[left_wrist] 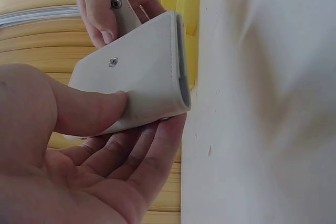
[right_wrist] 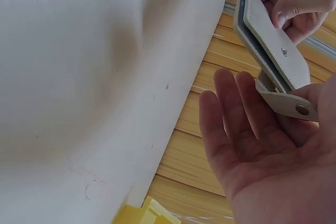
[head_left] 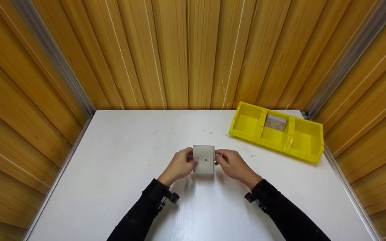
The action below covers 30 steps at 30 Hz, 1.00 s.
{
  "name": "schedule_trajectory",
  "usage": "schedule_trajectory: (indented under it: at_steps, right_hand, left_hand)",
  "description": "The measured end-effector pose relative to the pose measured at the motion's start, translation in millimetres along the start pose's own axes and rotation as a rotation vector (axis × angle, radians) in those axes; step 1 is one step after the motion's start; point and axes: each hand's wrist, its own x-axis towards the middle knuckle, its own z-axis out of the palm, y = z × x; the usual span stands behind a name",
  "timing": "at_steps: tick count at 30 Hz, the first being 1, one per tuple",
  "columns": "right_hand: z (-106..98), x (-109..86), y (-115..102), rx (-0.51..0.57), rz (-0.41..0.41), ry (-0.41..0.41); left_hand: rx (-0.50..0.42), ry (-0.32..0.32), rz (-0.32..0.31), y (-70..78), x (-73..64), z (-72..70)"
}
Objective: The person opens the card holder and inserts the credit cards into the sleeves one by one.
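A small pale grey snap wallet (head_left: pixel 203 159) is held up over the white table, its flat face with a metal snap stud turned toward me. My left hand (head_left: pixel 179 164) grips its left side, thumb (left_wrist: pixel 100 109) pressed on the front and fingers spread behind. At the opposite side, my right hand (head_left: pixel 232 163) pinches the wallet's closure strap (right_wrist: pixel 286 103) between thumb and index finger; the other fingers extend loosely. The strap stands away from the front, and its snap shows in both wrist views. The right wrist view shows a dark slit along the wallet's edge.
At the back right of the white table (head_left: pixel 119 140) sits a yellow bin (head_left: pixel 275 145) with three compartments. Its middle one contains a stack of flat, pale cards or packets (head_left: pixel 275 123). Wood-patterned walls (head_left: pixel 203 53) enclose the table at the back and both sides.
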Motion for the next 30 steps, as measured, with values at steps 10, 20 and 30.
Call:
schedule_trajectory:
  at_steps: [10, 20, 30]
  right_hand:
    - [-2.7, -2.9, 0.0, 0.112, 0.033, -0.038]
    - [-2.7, -2.9, 1.1, 0.161, 0.044, -0.057]
    - [-3.4, -3.3, 1.7, 0.187, 0.045, -0.099]
  left_hand:
    - [0.055, -0.026, 0.039, -2.5, 0.3, 2.2]
    - [0.096, 0.012, 0.021, -0.8, 2.3, 7.1]
    - [0.154, -0.01, 0.003, -1.5, 0.8, 9.2]
